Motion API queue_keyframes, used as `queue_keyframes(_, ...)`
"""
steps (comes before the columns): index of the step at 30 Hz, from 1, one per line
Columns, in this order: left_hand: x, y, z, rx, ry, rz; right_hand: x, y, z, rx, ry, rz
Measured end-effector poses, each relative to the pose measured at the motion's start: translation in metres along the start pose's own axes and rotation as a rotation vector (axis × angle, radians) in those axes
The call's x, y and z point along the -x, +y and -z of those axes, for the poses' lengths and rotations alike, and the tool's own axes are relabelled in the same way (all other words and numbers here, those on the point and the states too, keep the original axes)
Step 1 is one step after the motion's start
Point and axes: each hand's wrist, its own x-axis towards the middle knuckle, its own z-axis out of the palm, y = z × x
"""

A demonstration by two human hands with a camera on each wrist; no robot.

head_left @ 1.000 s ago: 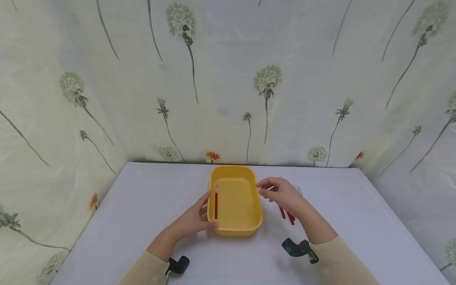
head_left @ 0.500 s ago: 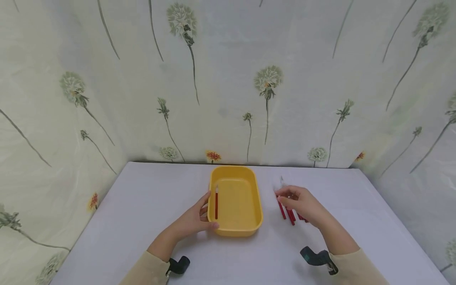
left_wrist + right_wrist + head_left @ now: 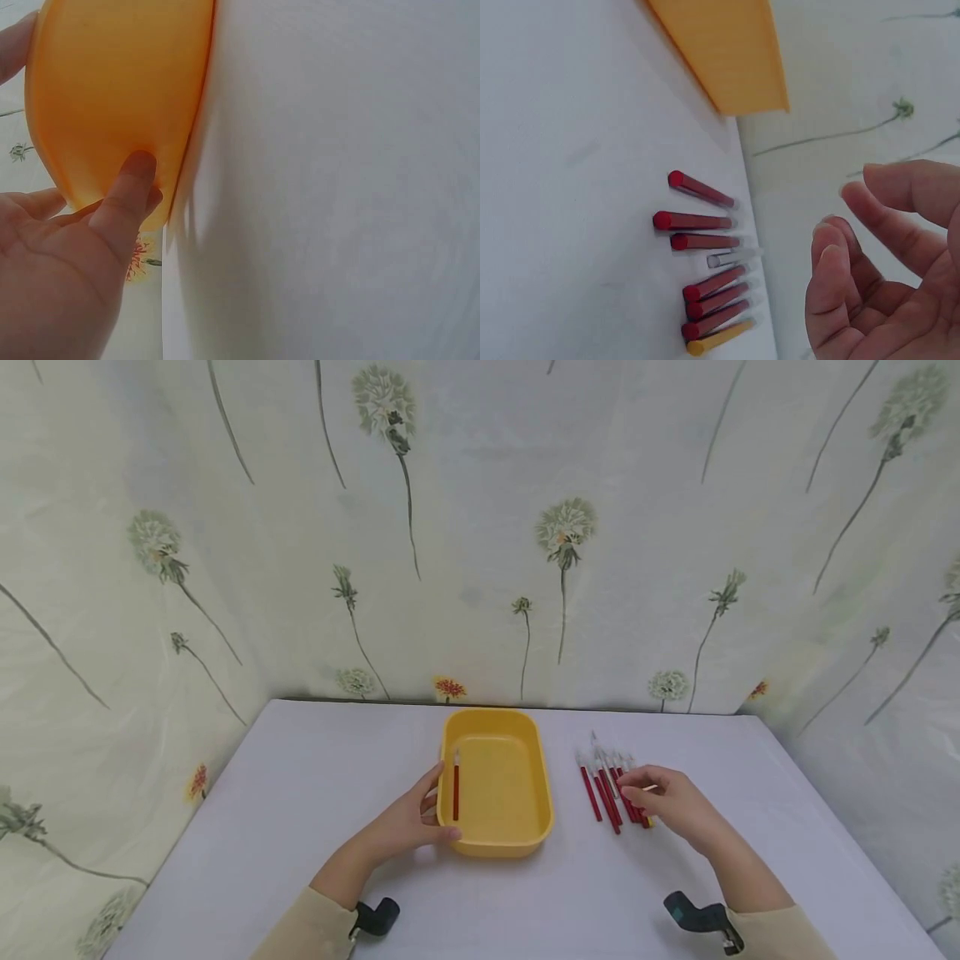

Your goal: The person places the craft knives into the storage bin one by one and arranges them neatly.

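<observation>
A yellow plastic tray (image 3: 502,785) stands mid-table, with one slim red pencil-like stick (image 3: 456,795) lying along its left side. My left hand (image 3: 408,820) grips the tray's left near corner, thumb over the rim; the left wrist view has its fingers against the outer wall (image 3: 120,82). Right of the tray lies a row of several red pencil-like sticks (image 3: 590,793) with pale, clear-looking far ends. Among them are a clear stick (image 3: 724,260) and a yellow one (image 3: 724,335). My right hand (image 3: 671,802) hovers over the row's right side, fingers bent loosely, nothing between thumb and fingertips.
The sticks lie on a white table (image 3: 337,768), near ends toward me. Behind its far edge hangs a pale curtain (image 3: 465,527) printed with dandelions. A dark wrist camera (image 3: 697,914) sits below my right hand.
My right hand has moved from the tray's right rim rightward across the row of sticks, uncovering them. My left hand, the tray and the stick inside have stayed put.
</observation>
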Motion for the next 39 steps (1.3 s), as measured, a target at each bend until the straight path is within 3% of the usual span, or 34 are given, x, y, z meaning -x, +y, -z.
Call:
queue_keyframes(9,0.000,0.001,0.000,-0.005,-0.002,-0.013,0.003,0.020,0.008,0.020,0.022,-0.043)
queue_keyframes(27,0.000,0.000,0.000,-0.020,0.009,0.005,-0.025,0.050,0.018,0.060,-0.001,-0.133)
queue_keyframes(39,-0.001,-0.001,0.000,-0.021,0.010,-0.004,-0.039,0.058,0.016,0.043,-0.001,-0.202)
